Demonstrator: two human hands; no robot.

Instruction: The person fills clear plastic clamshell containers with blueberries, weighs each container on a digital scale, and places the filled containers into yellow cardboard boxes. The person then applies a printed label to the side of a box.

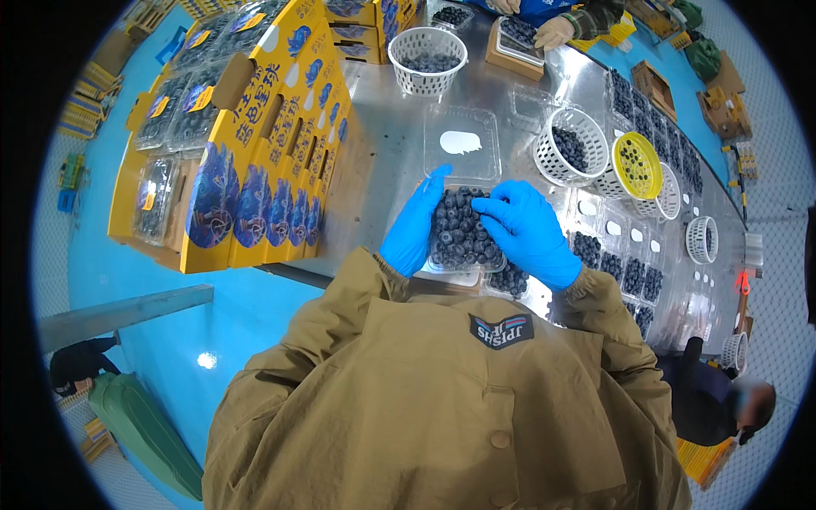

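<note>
An open clear plastic clamshell point(436, 262) heaped with blueberries point(460, 224) is in front of my body. Its raised lid point(479, 162), bearing a white label, lies back on the far side. My left hand point(413, 222), in a blue glove, holds the clamshell's left side, with one fingertip pointing toward the lid. Over the right part of the berries is my right hand point(528, 231), also gloved in blue. Its thumb and fingers are bent together at the top of the heap; whether a berry is between them is hidden.
Yellow printed cartons point(255, 185) with packed clamshells stand at left. White baskets of blueberries point(428, 81) point(545, 150) and a yellow basket point(658, 167) stand beyond and right. More filled clamshells point(634, 275) line the right side. A co-worker's gloved hand point(553, 33) is across the metal table point(382, 137).
</note>
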